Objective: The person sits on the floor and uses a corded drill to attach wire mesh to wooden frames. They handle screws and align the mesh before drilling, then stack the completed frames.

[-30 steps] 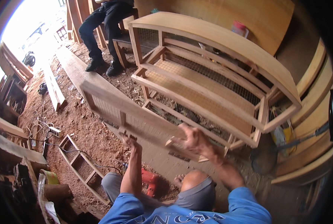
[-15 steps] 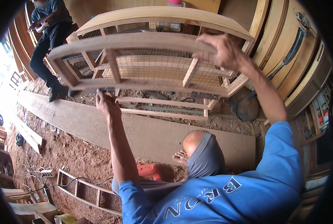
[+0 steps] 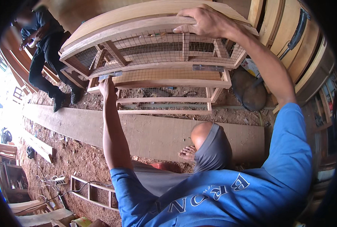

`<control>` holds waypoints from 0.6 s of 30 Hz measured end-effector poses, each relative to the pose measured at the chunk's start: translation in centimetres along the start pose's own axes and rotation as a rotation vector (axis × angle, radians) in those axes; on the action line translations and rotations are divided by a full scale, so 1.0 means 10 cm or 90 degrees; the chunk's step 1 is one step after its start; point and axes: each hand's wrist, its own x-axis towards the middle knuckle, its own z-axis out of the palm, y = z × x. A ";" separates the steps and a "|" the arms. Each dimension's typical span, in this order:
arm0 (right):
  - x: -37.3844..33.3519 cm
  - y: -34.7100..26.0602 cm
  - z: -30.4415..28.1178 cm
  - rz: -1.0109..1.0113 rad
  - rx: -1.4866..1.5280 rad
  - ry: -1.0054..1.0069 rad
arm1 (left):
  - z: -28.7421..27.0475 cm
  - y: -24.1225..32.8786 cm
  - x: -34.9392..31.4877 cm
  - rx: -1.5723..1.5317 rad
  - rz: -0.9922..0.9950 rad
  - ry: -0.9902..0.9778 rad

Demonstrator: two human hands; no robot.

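A wooden frame panel backed with wire mesh [image 3: 153, 49] stands against the front of a long wooden cage [image 3: 149, 11]. My right hand [image 3: 208, 23] is closed over its top rail, right of the middle, with the thumb below the rail. Two metal hinges lie along its bottom edge: a left hinge [image 3: 111, 74] and a right hinge [image 3: 208, 68]. At the left hinge, my left hand [image 3: 108, 87] grips the panel's lower edge from below; its fingertips are partly hidden. Under the panel runs the cage's front rail [image 3: 168, 83].
A long flat board [image 3: 153, 132] lies on the shavings-covered floor before the cage. At left sits another person [image 3: 49, 49]. A small ladder-like frame [image 3: 91, 195], a power strip [image 3: 60, 181] and cables lie lower left. Boards [image 3: 281, 34] lean at right, near a dark rounded object [image 3: 247, 90].
The panel has moved up and away from me, against the cage front, both hands moving with it. The cage's front rail now shows below it.
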 end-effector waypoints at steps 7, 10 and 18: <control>0.10 0.00 0.19 0.028 0.014 -0.019 | -0.05 -0.05 0.53 0.540 0.193 -0.014; 0.10 -0.01 0.20 -0.007 0.014 0.028 | -0.12 0.06 0.56 0.415 0.030 -0.084; 0.10 0.23 0.18 -0.095 -0.001 0.123 | -0.12 0.19 0.32 0.158 -0.097 -0.080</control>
